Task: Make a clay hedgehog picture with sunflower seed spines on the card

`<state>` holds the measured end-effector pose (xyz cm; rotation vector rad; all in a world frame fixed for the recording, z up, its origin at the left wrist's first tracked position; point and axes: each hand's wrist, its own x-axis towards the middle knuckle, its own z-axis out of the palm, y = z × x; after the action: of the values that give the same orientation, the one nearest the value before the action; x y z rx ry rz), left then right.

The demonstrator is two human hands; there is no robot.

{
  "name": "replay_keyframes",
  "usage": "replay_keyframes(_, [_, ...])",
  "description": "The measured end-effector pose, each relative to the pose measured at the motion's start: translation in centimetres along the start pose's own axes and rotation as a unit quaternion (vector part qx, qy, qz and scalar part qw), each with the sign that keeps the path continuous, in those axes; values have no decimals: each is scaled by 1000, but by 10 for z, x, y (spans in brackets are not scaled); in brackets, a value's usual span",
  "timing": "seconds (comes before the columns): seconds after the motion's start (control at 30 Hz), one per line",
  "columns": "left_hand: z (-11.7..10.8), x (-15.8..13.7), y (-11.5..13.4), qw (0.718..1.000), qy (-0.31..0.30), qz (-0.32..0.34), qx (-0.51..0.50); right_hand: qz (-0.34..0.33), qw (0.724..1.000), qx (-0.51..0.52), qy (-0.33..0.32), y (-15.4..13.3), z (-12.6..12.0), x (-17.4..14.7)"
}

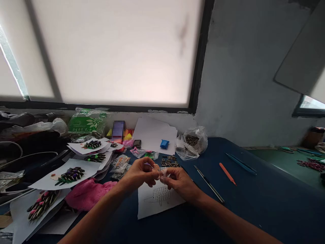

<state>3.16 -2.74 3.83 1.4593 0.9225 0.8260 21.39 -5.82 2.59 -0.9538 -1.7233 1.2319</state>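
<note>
Above a white sheet [147,210] my left hand [142,174] and my right hand [180,183] meet, fingertips pinched together. Between them is a small crinkled clear plastic wrapper [164,172]; whether anything is inside it I cannot make out. Both hands grip it. The sheet below carries a pen drawing of a long-snouted animal [161,196] with a scaly or spiny back, partly covered by my right hand. Just beyond the fingers lies a loose pile of striped sunflower seeds [169,161].
Papers with seed-covered animals [72,174] are stacked left, by a pink fluffy cloth [90,194]. A blue packet [164,144] rests on white paper at the back, beside a plastic bag of seeds [192,140]. Rightward lie a craft knife [209,184], an orange marker [228,174] and blue tweezers [241,163].
</note>
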Motion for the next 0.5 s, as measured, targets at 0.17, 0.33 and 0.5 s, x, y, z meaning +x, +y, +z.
replay_keyframes(0.17, [-7,1,-3,998,-54,-21,15,-19,997,-64,47,-1,2,-3])
replay_keyframes(0.33, [-15,3,-10,997,-78,-24,9,-24,999,-33,34,2,1,-2])
replay_keyframes(0.5, [-12,1,-5,997,-71,-35,14,9,1000,2,20,11,-2,2])
